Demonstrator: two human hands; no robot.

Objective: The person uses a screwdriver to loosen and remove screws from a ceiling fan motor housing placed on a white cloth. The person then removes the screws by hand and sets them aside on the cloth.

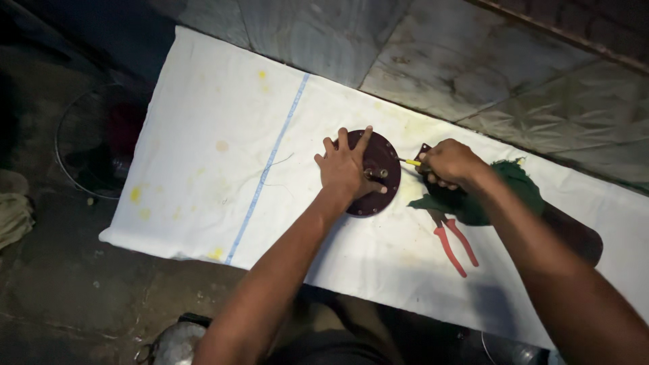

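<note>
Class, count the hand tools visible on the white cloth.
2: a yellow-handled screwdriver gripped in the right hand, and red-handled pliers lying below that hand. Others may be hidden under the green rag.

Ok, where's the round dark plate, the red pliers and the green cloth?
round dark plate (385,152), head view, bare upper right face.
red pliers (454,249), head view, on the red handles.
green cloth (520,186), head view, on its right part.
</note>
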